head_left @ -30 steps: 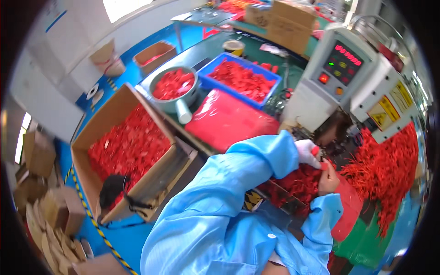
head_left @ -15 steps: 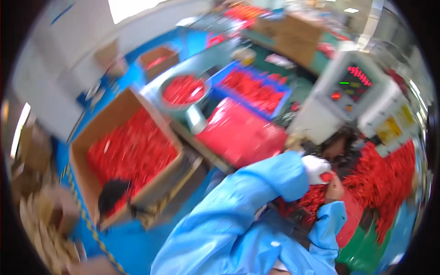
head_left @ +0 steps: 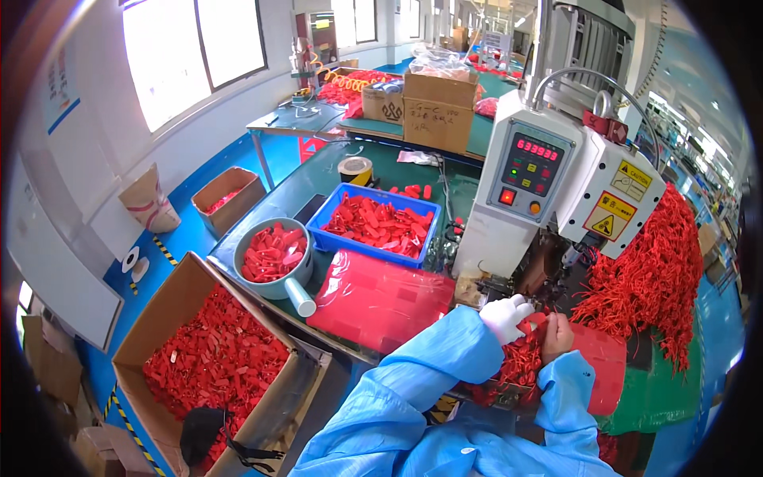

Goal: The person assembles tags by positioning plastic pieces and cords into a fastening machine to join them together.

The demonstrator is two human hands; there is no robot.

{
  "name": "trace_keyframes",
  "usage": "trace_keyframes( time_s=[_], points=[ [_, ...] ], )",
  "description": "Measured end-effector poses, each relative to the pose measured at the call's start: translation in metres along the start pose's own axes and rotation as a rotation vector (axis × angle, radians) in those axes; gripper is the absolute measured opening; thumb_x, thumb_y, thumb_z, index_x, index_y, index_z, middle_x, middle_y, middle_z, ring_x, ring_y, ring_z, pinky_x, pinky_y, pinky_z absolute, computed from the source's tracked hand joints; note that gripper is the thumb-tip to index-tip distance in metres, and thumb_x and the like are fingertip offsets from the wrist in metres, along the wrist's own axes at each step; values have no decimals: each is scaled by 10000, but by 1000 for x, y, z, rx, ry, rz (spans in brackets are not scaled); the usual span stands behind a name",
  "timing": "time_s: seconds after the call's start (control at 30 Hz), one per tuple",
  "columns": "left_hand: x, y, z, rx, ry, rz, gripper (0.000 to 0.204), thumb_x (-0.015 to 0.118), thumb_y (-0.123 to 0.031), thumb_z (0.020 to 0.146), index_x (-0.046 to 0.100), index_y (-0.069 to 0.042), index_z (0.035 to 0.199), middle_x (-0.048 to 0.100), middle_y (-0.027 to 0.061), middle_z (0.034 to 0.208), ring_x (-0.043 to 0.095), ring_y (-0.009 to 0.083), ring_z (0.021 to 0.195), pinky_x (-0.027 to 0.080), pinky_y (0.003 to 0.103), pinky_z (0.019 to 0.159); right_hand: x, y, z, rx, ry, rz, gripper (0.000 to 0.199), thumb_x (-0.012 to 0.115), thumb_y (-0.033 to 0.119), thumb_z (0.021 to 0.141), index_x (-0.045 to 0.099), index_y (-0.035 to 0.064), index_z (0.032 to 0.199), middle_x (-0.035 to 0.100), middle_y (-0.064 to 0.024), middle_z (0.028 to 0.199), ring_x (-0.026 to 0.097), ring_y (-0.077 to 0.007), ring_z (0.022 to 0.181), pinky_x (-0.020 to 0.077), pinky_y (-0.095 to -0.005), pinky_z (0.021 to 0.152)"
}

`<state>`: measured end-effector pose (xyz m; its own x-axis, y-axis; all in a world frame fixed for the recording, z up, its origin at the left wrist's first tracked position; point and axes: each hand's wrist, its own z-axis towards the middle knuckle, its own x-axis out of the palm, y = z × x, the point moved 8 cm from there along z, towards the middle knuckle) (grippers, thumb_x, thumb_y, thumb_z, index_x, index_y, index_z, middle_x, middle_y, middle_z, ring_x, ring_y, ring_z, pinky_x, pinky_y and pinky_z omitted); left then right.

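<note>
My left hand (head_left: 504, 319), in a white glove, is closed with its fingertips at a small flat red piece (head_left: 532, 322). My bare right hand (head_left: 558, 338) pinches the same piece from its right side. Both hands are close together just in front of the machine's working head (head_left: 548, 270). Beneath them lies a heap of small red pieces with cords (head_left: 520, 362). To the right of my right hand, a big bundle of red cords (head_left: 648, 286) hangs down beside the machine.
A white machine with a control panel (head_left: 526, 171) stands ahead. Left of it are a blue tray (head_left: 316, 238) of red pieces, a grey-green handled pan (head_left: 300, 298) and a red sheet (head_left: 381, 302). An open cardboard box (head_left: 151, 318) full of red pieces stands at the left.
The view has swung and levelled, and the earlier blur is gone. My hands stay together by the machine, still at a small red piece.
</note>
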<state>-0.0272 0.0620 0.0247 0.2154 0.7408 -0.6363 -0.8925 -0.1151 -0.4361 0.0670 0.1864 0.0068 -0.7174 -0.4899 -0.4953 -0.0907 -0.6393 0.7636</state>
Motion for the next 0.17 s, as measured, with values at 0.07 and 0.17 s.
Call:
trace_keyframes(
  time_s=[0.07, 0.17],
  points=[
    [10, 2, 3, 36, 18, -28, 356, 629, -337, 741, 583, -128, 1026, 546, 109, 909, 571, 331, 704, 462, 406, 577, -4, -12, 2, 73, 51, -83, 304, 453, 263, 905, 583, 21, 1035, 622, -124, 852, 552, -214, 719, 428, -275, 661],
    [42, 35, 2, -47, 298, 73, 414, 621, -373, 728, 570, -135, 1063, 564, 139, 1010, 574, 324, 777, 476, 405, 633, 12, -63, 22, 35, 61, -178, 334, 487, 363, 878, 616, 79, 999, 622, -144, 886, 559, -292, 731, 436, -337, 683]
  ],
)
